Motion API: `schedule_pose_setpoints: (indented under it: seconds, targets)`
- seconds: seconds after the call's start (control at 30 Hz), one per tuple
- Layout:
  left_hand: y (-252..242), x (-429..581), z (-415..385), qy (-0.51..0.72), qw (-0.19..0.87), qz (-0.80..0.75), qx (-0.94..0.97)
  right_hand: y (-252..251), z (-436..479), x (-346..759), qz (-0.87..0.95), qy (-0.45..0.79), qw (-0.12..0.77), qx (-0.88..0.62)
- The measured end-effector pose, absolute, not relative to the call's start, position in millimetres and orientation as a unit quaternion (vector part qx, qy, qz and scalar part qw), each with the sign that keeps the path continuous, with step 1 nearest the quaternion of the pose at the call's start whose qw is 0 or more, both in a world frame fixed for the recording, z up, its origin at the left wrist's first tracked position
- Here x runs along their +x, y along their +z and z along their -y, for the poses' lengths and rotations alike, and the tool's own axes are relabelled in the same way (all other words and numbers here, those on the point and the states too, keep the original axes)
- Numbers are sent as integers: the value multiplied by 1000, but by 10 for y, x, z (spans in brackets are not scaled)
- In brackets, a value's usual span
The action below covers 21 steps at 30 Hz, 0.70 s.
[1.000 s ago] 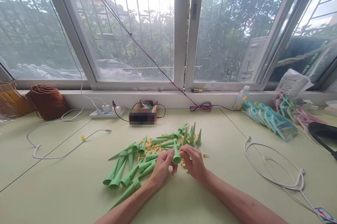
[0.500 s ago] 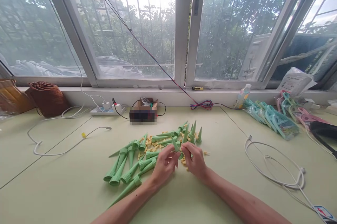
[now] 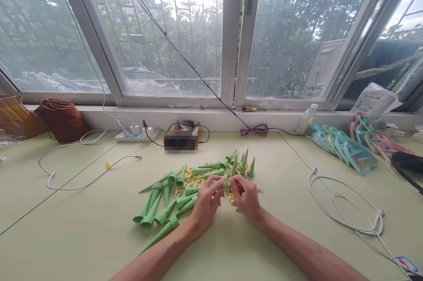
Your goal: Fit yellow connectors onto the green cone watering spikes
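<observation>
In my left hand (image 3: 207, 197) is a green plastic spike (image 3: 225, 183), held between thumb and fingers with its wide cap end toward the right. My right hand (image 3: 246, 195) pinches at that cap end; whatever its fingertips hold is too small and covered to make out. Several more green spikes (image 3: 150, 216) lie on the table left of my hands. A few others (image 3: 252, 168) stand point up just beyond my right hand. Small yellow plastic pieces (image 3: 197, 181) are scattered among the spikes, some partly behind my hands.
A pale green table (image 3: 264, 245) runs to the window sill. At the back are a power strip (image 3: 137, 136), a small box (image 3: 188, 130), coiled wires (image 3: 257, 129) and a bottle (image 3: 306, 119). A white cable (image 3: 346, 227) and bagged teal items (image 3: 352, 151) lie right; a brown pouch (image 3: 62, 120) sits left.
The held spike has tipped from pointing upward to lying nearly level, its point now toward the left. My left fingers have shifted over it, and the whole view has moved slightly.
</observation>
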State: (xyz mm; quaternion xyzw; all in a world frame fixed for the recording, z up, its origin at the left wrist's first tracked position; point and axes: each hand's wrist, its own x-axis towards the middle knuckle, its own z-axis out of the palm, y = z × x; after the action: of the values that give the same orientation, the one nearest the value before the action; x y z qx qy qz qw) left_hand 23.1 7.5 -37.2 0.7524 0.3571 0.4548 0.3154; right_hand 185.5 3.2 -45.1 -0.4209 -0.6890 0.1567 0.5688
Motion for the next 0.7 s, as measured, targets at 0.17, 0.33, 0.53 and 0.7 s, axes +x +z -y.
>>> schedule_pose_setpoints:
  seconds: [0.17, 0.33, 0.53, 0.7]
  targets:
    - [-361, 237, -76, 455, 291, -357, 762, -472, -44, 1851, 667, 187, 563, -450]
    - [-337, 303, -49, 458, 337, -364, 737, -457, -52, 1842, 662, 187, 567, -453]
    - [-288, 360, -25, 485, 372, -373, 698, -388, -21, 1827, 674, 201, 567, -428]
    - [-287, 359, -26, 494, 369, -394, 682, -358, -7, 1820, 689, 215, 548, -423]
